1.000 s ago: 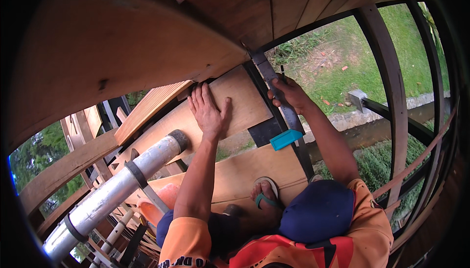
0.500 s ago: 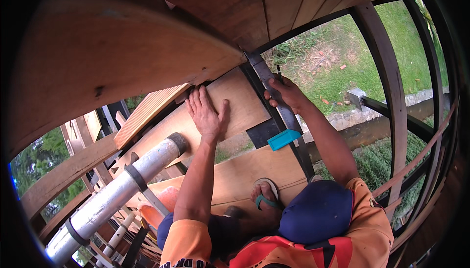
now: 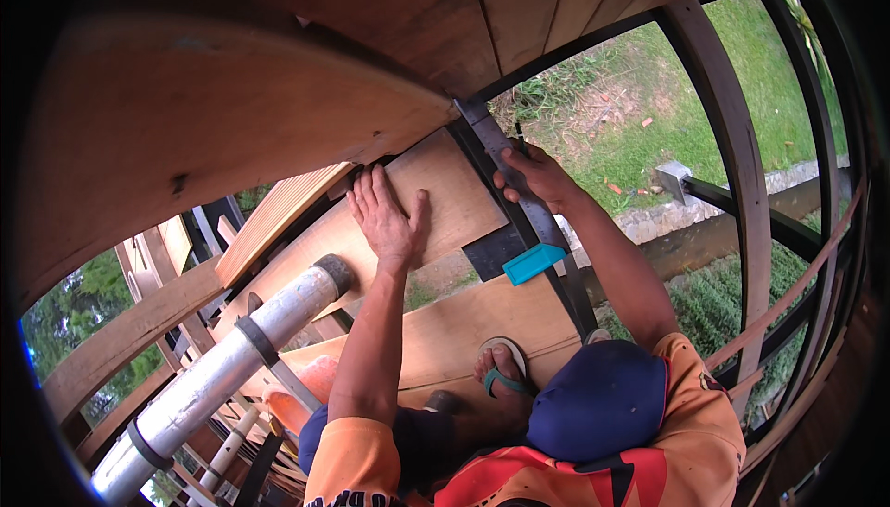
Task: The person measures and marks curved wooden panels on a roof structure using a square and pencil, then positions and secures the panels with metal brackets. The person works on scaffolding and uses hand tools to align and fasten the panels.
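Observation:
My left hand (image 3: 389,220) lies flat, fingers spread, on a pale wooden board (image 3: 445,187) that is pressed up under a curved wooden beam (image 3: 232,127). My right hand (image 3: 533,173) grips a long dark metal square (image 3: 547,229) laid along the board's right edge. The square has a black triangular part and a teal block (image 3: 533,263) lower down. A thin dark stick, perhaps a pencil, pokes up from the right hand's fingers. Both forearms rise from an orange shirt and a blue cap (image 3: 598,400) at the lower edge.
A silver metal tube with black bands (image 3: 232,349) slants up from the lower left to just under the board. A foot in a teal sandal (image 3: 501,373) rests on a lower plank (image 3: 464,322). Dark curved posts (image 3: 732,155) frame grass far below on the right.
Almost nothing: the right hand has slid slightly up along the metal square, and the left hand stays flat on the board.

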A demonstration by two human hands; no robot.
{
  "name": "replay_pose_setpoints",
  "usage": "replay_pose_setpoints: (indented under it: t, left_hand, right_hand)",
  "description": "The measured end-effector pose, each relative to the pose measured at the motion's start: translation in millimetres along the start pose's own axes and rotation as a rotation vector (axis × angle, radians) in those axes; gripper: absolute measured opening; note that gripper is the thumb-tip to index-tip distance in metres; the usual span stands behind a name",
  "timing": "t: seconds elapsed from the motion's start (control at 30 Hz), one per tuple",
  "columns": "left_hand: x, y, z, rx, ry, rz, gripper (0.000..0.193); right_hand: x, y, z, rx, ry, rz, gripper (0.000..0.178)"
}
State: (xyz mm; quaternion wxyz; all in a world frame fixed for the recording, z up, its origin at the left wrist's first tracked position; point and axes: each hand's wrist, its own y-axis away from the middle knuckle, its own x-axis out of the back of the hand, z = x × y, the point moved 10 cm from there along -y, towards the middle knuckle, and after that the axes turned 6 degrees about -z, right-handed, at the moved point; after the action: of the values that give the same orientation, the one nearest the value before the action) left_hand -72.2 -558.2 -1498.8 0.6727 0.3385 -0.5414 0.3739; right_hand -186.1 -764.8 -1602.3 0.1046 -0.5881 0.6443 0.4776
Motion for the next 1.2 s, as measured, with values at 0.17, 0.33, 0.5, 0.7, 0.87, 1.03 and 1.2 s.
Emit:
replay_pose_setpoints:
  t: [0.17, 0.33, 0.5, 0.7, 0.87, 1.03, 1.2]
  left_hand:
    - [-1.9, -1.9, 4.1, -0.009, -0.006, -0.010, 0.083]
    - [-4.1, -0.8, 0.6, -0.005, -0.005, -0.014, 0.084]
    - [-7.9, -0.3, 0.3, -0.012, -0.015, -0.010, 0.085]
    - [-7.2, -0.7, -0.6, -0.009, -0.006, -0.013, 0.086]
    - [-7.9, -0.3, -1.2, -0.009, -0.007, -0.008, 0.085]
    - [-7.3, -0.5, -1.6, -0.021, -0.008, -0.004, 0.084]
    - [-6.3, -0.5, -0.3, -0.019, -0.005, -0.009, 0.084]
  right_hand:
    - [5.2, -0.2, 2.3, 0.008, -0.014, 0.004, 0.027]
    - [1.7, -0.6, 1.9, -0.006, -0.019, -0.009, 0.028]
    - [2.7, -0.5, 2.1, -0.001, -0.008, -0.016, 0.029]
    - [3.4, -2.9, 3.2, 0.008, -0.002, -0.029, 0.029]
    - [3.5, -3.2, 3.0, 0.004, 0.015, -0.028, 0.029]
    - [4.2, -3.1, 3.9, -0.007, 0.024, -0.016, 0.029]
    - [4.0, -4.2, 4.6, 0.009, 0.012, -0.033, 0.028]
